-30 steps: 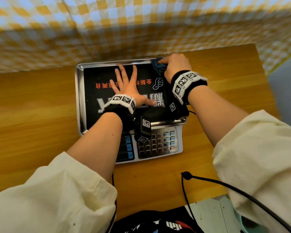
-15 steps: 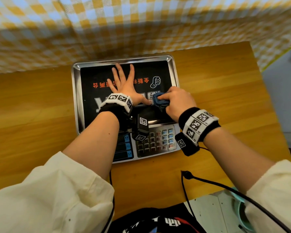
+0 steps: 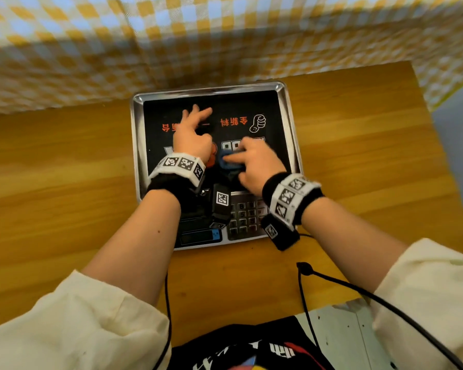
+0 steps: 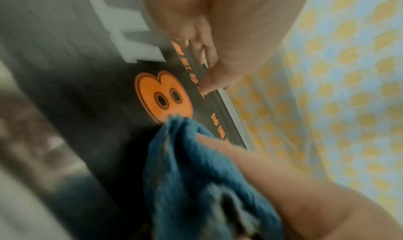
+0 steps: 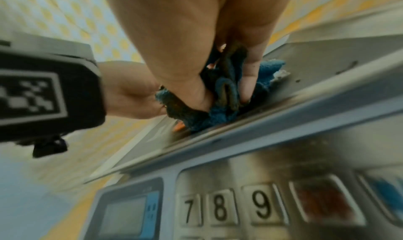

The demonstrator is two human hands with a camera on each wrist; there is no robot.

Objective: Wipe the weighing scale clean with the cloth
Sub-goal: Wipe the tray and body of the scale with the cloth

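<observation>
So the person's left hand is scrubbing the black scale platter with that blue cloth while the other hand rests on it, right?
Not quite: the cloth is in the other hand. The right hand grips the blue cloth on the black scale platter, while the left hand rests on it. The head view shows this, and the right wrist view shows fingers curled into the cloth.

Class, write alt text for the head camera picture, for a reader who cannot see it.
A right hand presses a bunched blue cloth onto the black platter of a weighing scale, while the left hand rests on the platter beside it. The scale sits on a wooden table.
</observation>
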